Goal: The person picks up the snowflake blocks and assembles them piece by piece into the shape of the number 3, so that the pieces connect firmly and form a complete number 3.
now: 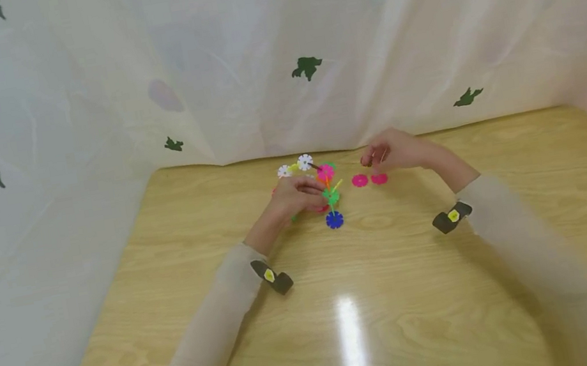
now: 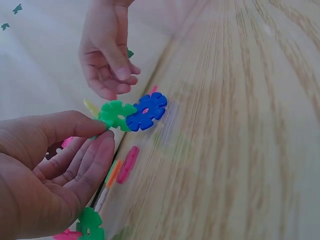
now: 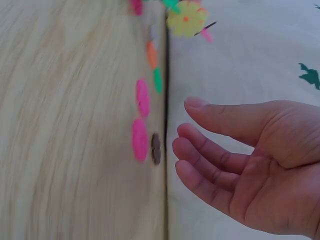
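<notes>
brown scalloped plastic disc [image 3: 156, 148] lies beside two pink oval-looking plastic discs [image 3: 140, 139], just off the fingertips of the empty, relaxed right hand [image 3: 257, 175], the nearer; left hand [image 1: 292, 196] pinches a green flower-shaped plastic piece [image 2: 111, 111]

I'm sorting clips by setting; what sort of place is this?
Probably an indoor play or recording nook, judging by the wood-grain table, the pale printed cloth hanging behind it and the small pink flower-shaped pieces lying on top.
</notes>
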A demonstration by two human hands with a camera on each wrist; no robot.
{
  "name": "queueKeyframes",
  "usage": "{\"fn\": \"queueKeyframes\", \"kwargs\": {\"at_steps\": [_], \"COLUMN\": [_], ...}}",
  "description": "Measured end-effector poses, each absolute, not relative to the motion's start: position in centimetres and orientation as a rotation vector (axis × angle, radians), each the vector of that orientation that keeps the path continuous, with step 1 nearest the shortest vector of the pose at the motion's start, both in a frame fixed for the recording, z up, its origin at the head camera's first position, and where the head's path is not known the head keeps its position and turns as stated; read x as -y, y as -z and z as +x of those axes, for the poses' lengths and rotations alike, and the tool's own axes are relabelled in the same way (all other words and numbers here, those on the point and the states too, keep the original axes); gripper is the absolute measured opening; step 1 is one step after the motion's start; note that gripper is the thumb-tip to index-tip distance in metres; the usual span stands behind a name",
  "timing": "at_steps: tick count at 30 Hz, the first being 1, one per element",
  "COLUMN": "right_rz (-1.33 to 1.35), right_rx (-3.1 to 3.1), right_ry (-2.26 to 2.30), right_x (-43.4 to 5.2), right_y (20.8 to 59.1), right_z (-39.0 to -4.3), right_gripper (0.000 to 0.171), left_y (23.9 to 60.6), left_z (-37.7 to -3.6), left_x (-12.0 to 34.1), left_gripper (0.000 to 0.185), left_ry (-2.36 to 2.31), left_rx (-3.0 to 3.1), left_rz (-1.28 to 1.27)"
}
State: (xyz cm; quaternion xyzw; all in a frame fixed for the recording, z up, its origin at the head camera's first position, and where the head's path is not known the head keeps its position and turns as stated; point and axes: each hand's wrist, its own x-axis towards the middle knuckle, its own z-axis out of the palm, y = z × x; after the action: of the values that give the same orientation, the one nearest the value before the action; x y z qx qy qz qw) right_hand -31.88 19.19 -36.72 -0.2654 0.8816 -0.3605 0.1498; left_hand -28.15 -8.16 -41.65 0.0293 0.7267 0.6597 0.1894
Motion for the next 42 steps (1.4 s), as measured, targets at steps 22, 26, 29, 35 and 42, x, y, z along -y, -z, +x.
{"fn": "queueKeyframes", "kwargs": {"at_steps": [22, 26, 29, 35, 42], "right_rz": [-0.604, -0.506, -0.439, -0.357, -0.331], "right_rx": [-2.567, -2.465, -2.363, -2.138, -2.012], "right_ry": [0.943, 1.204, 1.464, 1.802, 1.891], "right_x": [-20.6, -20.0, -19.3, -17.4, -16.2], "right_y": [39.3, 38.9, 38.7, 39.6, 40.4], "right_z": [-31.2, -30.9, -30.5, -30.1, -29.8], "right_gripper": [0.023, 0.022, 0.029, 0.041, 0.024], "left_y": [41.6, 41.6, 41.4, 41.3, 41.1], "left_z": [-28.1, -28.1, -28.1, -28.0, -27.9], "left_x": [8.3, 8.3, 8.3, 8.3, 8.3], "left_gripper": [0.028, 0.028, 0.028, 0.028, 0.029], "left_ry": [-1.837, -1.837, -1.827, -1.821, -1.830], "left_rx": [-2.093, -2.096, -2.104, -2.105, -2.121], "left_rz": [0.115, 0.114, 0.125, 0.122, 0.122]}}
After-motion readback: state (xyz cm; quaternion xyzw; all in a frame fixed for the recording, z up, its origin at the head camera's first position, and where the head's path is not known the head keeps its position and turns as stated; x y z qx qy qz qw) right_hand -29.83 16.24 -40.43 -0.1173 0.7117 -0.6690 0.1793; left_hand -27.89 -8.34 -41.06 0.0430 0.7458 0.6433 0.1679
